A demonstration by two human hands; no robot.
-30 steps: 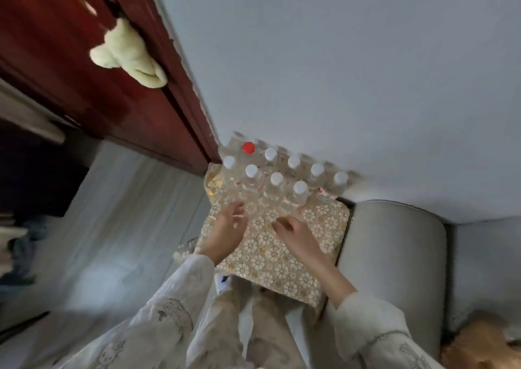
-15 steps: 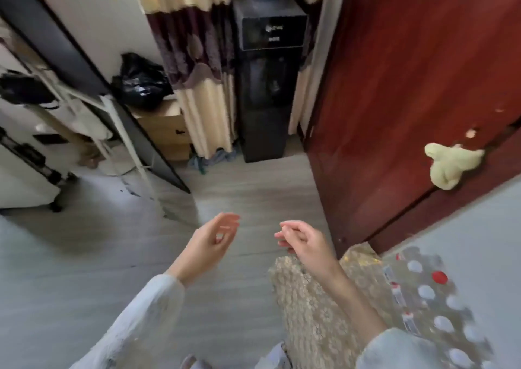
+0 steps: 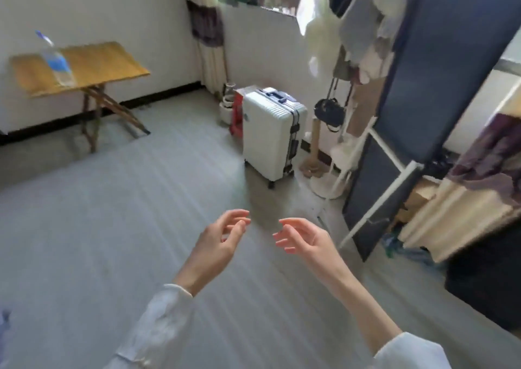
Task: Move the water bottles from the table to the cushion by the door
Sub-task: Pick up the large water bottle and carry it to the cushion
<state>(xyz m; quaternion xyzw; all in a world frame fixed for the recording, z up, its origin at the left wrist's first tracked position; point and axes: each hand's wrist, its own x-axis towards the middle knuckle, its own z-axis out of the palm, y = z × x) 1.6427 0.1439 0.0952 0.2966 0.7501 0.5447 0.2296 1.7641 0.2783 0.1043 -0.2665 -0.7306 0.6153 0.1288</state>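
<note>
While both arms are reaching forward over the grey floor (image 3: pixel 98 227), the left hand (image 3: pixel 218 244) and the right hand (image 3: pixel 303 237) are hanging in the air with loosely curled fingers, gripping nothing and touching nothing. One water bottle (image 3: pixel 56 59) is standing on the wooden folding table (image 3: pixel 107 64) at the far left by the wall, well apart from both hands; it is blurred, but its label seems to be blue. A white suitcase (image 3: pixel 272 134) is standing upright near the middle of the room, just in front of a red stool (image 3: pixel 236 117). Clothes are hanging on a rack (image 3: pixel 346 24) to the right, beside a dark blue panel (image 3: pixel 434 66) that is leaning at an angle.
</note>
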